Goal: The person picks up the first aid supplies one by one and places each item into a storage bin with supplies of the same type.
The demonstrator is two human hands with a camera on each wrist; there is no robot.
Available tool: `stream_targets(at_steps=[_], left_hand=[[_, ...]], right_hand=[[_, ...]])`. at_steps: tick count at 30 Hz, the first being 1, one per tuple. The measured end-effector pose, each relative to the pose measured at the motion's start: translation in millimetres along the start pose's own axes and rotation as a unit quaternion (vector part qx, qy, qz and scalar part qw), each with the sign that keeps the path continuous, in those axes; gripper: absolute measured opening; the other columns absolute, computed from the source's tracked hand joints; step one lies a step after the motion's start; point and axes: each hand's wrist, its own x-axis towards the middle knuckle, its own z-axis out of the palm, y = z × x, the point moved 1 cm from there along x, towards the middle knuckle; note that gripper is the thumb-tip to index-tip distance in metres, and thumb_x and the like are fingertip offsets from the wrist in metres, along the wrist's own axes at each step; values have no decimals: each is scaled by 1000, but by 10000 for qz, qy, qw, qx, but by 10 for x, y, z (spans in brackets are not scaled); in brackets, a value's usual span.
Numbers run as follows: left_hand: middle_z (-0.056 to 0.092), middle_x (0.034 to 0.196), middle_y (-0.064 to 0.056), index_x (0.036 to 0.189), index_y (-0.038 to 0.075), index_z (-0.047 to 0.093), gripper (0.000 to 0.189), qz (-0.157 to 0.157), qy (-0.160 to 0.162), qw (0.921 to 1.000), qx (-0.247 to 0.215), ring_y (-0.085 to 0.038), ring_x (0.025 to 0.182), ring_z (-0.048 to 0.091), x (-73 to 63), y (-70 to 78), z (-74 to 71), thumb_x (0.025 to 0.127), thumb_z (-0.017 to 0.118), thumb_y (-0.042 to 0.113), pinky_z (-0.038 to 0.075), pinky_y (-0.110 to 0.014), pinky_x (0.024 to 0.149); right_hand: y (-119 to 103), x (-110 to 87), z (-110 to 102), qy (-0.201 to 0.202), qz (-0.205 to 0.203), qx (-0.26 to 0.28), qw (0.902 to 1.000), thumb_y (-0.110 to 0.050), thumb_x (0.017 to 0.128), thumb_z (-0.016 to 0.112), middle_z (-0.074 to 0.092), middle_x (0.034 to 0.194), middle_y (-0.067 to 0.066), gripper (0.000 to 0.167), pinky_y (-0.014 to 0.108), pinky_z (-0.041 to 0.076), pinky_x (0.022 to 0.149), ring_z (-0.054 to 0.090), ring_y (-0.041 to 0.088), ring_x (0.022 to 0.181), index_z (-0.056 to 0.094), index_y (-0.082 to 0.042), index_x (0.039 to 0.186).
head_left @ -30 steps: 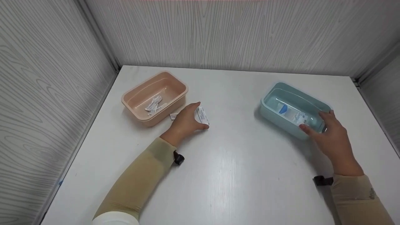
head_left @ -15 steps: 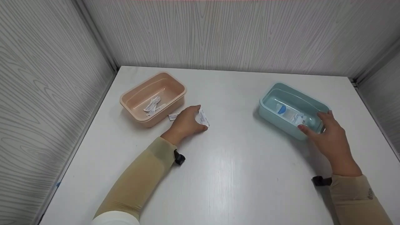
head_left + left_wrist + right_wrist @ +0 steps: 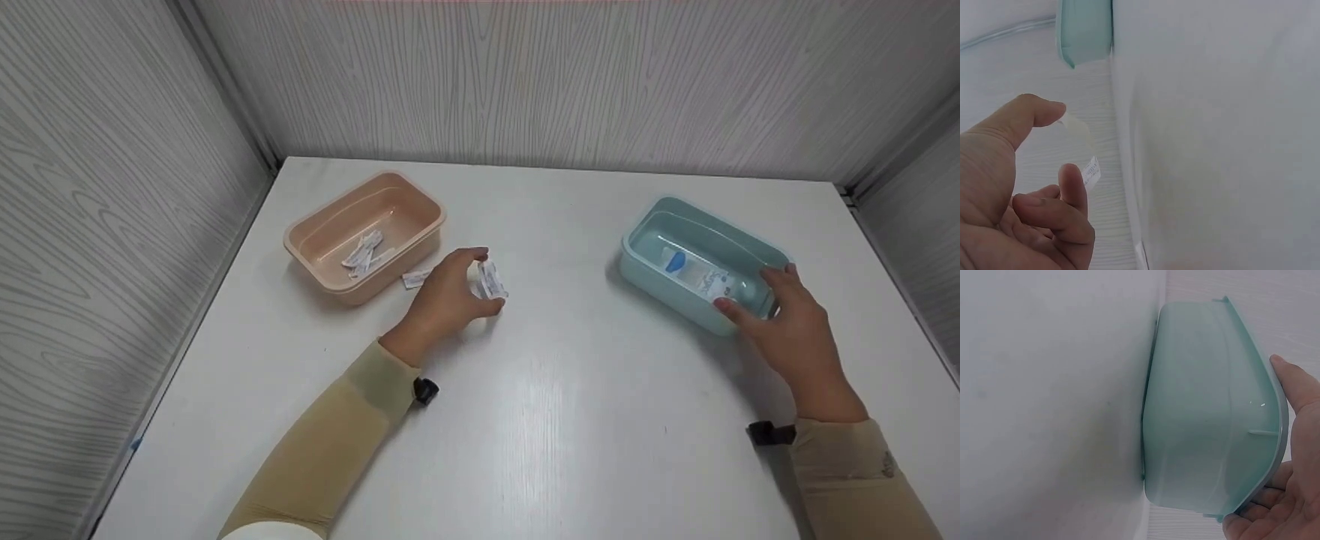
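In the head view, my left hand pinches a small white printed packet by its two ends, between thumb and fingers. The left wrist view shows the packet bowed between thumb and fingertips, above the table. Beside the peach plastic bin, partly hidden by the left hand, lies another white packet. My right hand grips the near right corner of a teal plastic bin, thumb on one rim and fingers over the other. Inside that bin is a clear packet with blue print.
The peach bin stands on the left of the white table with several white packets in it. Wood-grain panels close off the back and both sides.
My left hand has closed on the white packet and raised it slightly off the table, bending it a little. The right hand keeps its grip on the teal bin.
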Motion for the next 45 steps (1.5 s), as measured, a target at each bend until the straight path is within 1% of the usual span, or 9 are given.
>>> stream_targets(at_steps=[6, 13, 18, 24, 27, 31, 36, 42, 45], left_hand=[[51, 175, 1, 169, 22, 50, 89, -45, 158, 9999, -41, -24, 167, 45, -121, 68, -75, 93, 94, 33, 38, -47, 139], [55, 171, -1, 167, 16, 52, 88, 467, 490, 9976, -132, -27, 158, 54, -240, 138, -280, 92, 94, 31, 45, -48, 133], [52, 174, 0, 167, 18, 51, 87, 481, 744, 9960, -86, -23, 155, 54, -285, 191, -453, 92, 94, 31, 45, -45, 133], [60, 162, -3, 164, 12, 53, 84, 711, 1063, 9915, -227, -25, 125, 61, -322, 157, -634, 92, 95, 25, 58, -40, 103], [64, 154, -5, 159, 11, 57, 78, 786, 1272, 9886, -159, -27, 124, 60, -329, 119, -729, 92, 95, 25, 58, -42, 103], [63, 154, -6, 158, 12, 58, 76, 717, 1563, 9849, -176, -29, 138, 58, -319, 49, -875, 92, 95, 23, 55, -48, 117], [61, 161, -7, 162, 11, 55, 79, 515, 1809, 9819, -218, -31, 141, 56, -279, -105, -1075, 94, 93, 23, 52, -46, 119], [57, 167, -13, 166, 6, 51, 84, 64, 2025, 9793, -11, -35, 148, 55, -216, -382, -1319, 96, 90, 32, 51, -52, 123], [56, 169, -16, 169, 7, 49, 89, -235, 2160, 9760, 173, -40, 154, 51, -187, -512, -1417, 96, 90, 36, 45, -59, 127]], right_hand=[[-4, -3, 10, -17, 43, 18, 10000, -74, 103, 69, 6, 187, 32, 115, 85, 28, 125, 15, 64, 170, 26, 2, 177], [-17, -10, 0, -10, 47, 57, 10000, -69, 105, 70, 4, 187, 32, 112, 84, 26, 128, 15, 65, 170, 25, 3, 177], [-1, 2, -13, -46, 77, 43, 10000, -71, 105, 69, 2, 187, 30, 113, 85, 26, 127, 15, 65, 170, 24, 2, 178], [2, 15, -5, -98, 64, 37, 9999, -72, 105, 68, 2, 187, 30, 112, 85, 26, 127, 14, 64, 170, 24, 1, 178], [-2, 20, 1, -127, 63, 77, 9999, -73, 105, 67, 1, 188, 29, 113, 85, 26, 127, 13, 64, 171, 23, 0, 179], [-9, 34, 5, -148, 68, 80, 9998, -75, 104, 67, -1, 188, 29, 115, 86, 26, 126, 14, 65, 170, 22, -1, 179], [-12, 53, 6, -150, 91, -31, 9998, -76, 103, 67, -3, 187, 30, 116, 86, 27, 126, 15, 66, 169, 22, -1, 179], [-4, 46, 4, -66, 26, -60, 10000, -73, 104, 68, 0, 186, 33, 114, 85, 27, 126, 16, 67, 168, 24, 3, 177], [-6, 44, -1, -57, 24, -65, 10000, -73, 105, 67, -1, 186, 32, 113, 85, 26, 126, 15, 67, 168, 25, 3, 177]])
